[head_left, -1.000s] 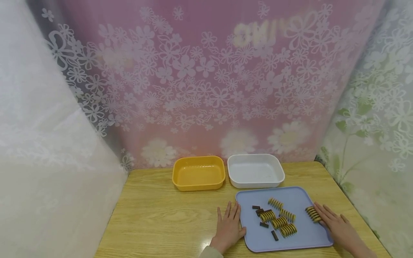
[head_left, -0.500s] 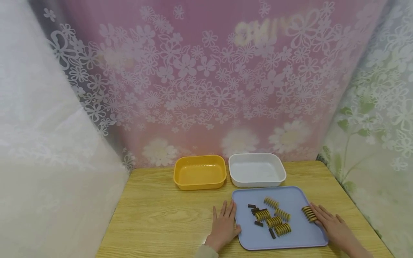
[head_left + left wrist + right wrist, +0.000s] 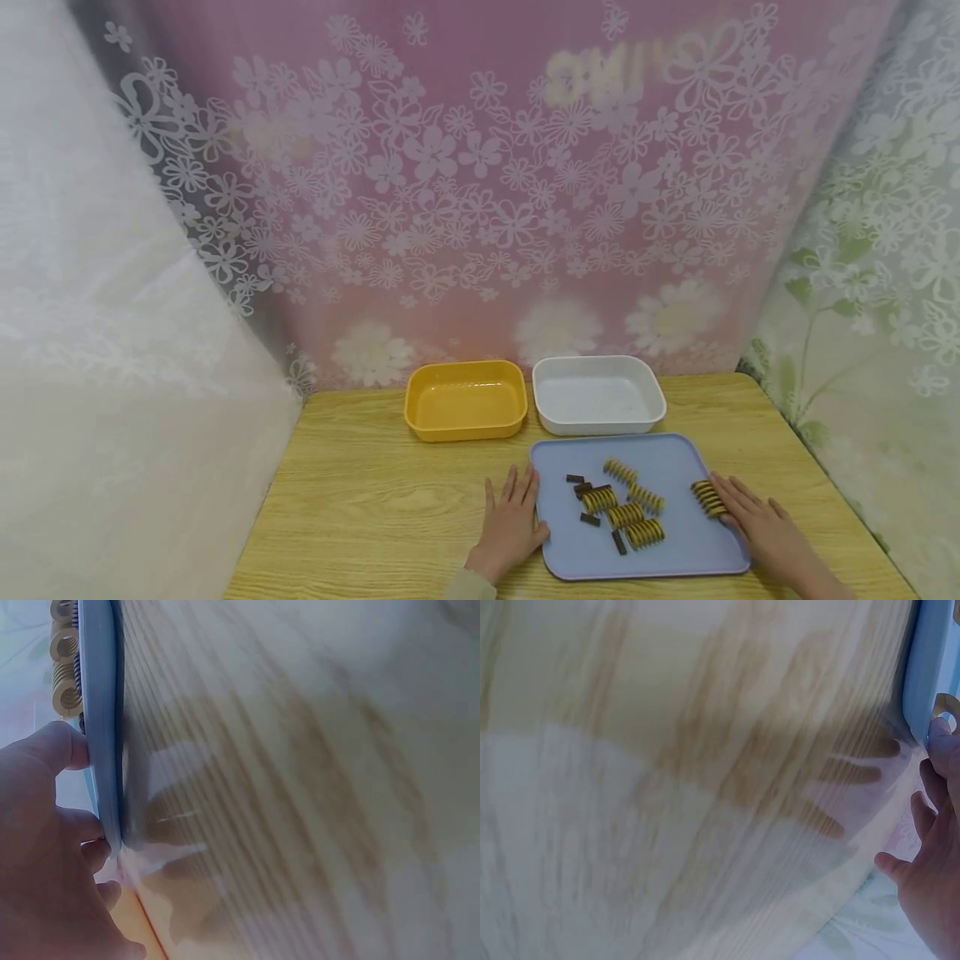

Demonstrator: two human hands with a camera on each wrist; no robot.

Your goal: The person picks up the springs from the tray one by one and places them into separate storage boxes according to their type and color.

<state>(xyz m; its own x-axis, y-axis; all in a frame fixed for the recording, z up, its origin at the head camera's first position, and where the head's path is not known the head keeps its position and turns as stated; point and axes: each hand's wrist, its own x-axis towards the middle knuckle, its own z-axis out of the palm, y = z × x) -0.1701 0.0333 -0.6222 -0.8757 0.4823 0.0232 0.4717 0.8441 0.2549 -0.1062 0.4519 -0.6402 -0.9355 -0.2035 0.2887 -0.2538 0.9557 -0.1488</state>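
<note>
Inspecting the blue tray (image 3: 675, 458) on the wood-grain table (image 3: 375, 500), we found the left hand (image 3: 510, 521) spread at its left rim, thumb on the edge, and the right hand (image 3: 763, 523) with fingers extended at its right rim. We recorded one yellow coil spring (image 3: 707, 497) beside the right fingertips, contact undetermined, and five further yellow springs (image 3: 646, 533) left of the tray's middle among small dark pieces (image 3: 618, 542). Farther back, we noted a yellow basin (image 3: 465, 435) beside a white basin (image 3: 600, 428).
</note>
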